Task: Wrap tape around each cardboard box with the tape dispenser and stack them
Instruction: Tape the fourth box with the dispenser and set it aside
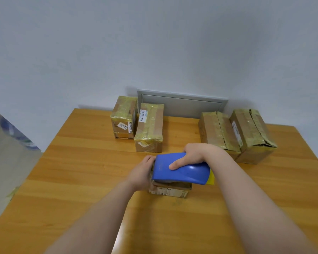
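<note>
A small flat cardboard box (170, 191) lies on the wooden table (84, 180) in the middle. A blue tape dispenser (184, 169) with a yellow end sits on top of the box and hides most of it. My right hand (195, 154) grips the dispenser from above, thumb on its near side. My left hand (142, 171) holds the box's left end, fingers curled round it under the dispenser's nose.
Two taped boxes (124, 117) (150, 127) stand at the back centre. Two larger taped boxes (218, 132) (251, 134) stand at the back right. A grey wall panel (182, 103) is behind them. A grey surface (6, 153) borders the table's left.
</note>
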